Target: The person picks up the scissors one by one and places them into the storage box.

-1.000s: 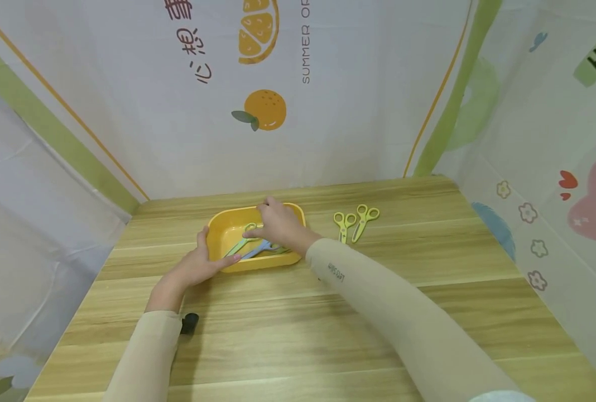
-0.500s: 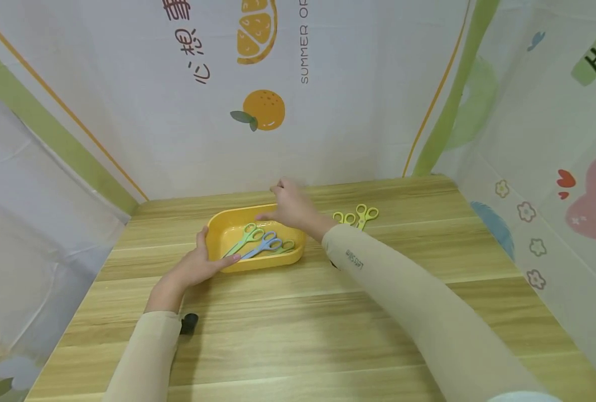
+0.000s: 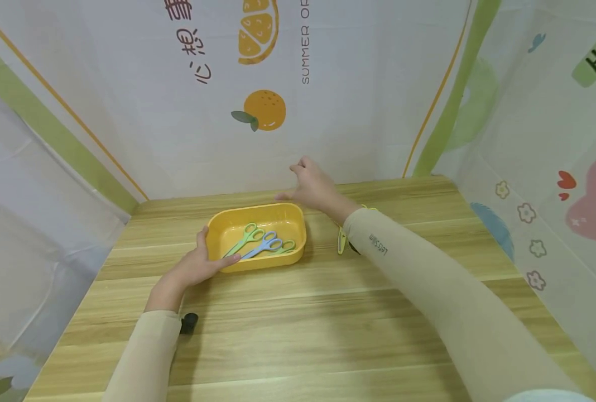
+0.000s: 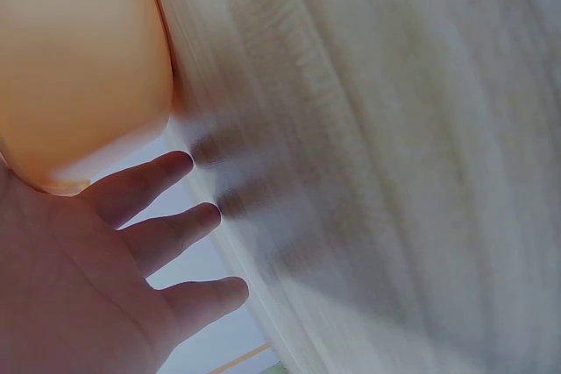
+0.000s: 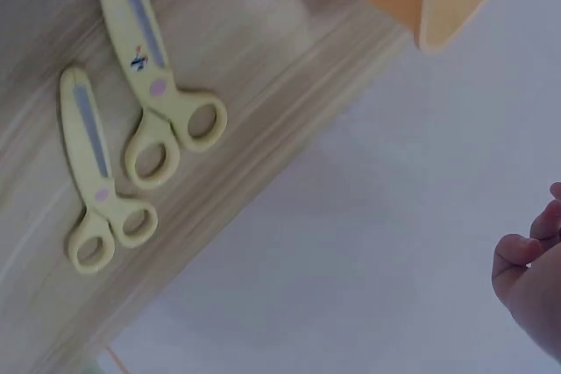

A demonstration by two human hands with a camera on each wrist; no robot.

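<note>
A yellow plastic basket [image 3: 298, 259] stands near the back of the table. Inside it lie scissors with green handles [image 3: 245, 239], blue scissors [image 3: 264, 244] beside them, and another green-handled pair [image 3: 288, 245] at the right. My left hand [image 3: 197, 267] rests against the basket's left end, thumb along the front rim, other fingers straight and spread. Behind the basket's right end, above the table, my right hand [image 3: 315, 187] holds nothing, its thumb apart from loosely bent fingers. Two pairs of yellow scissors [image 5: 131, 32] lie on the table, mostly hidden by the right forearm in the head view.
The wooden table [image 3: 288, 335] meets a white printed cloth [image 3: 338, 123] at its back edge. A small black object [image 3: 190, 323] shows beside my left sleeve. Another cloth [image 3: 544, 184] with flower prints hangs at the right.
My right hand has risen out of the basket and moved right and back, uncovering the scissors inside. Its forearm now covers most of the yellow scissors. The left hand and basket stay put.
</note>
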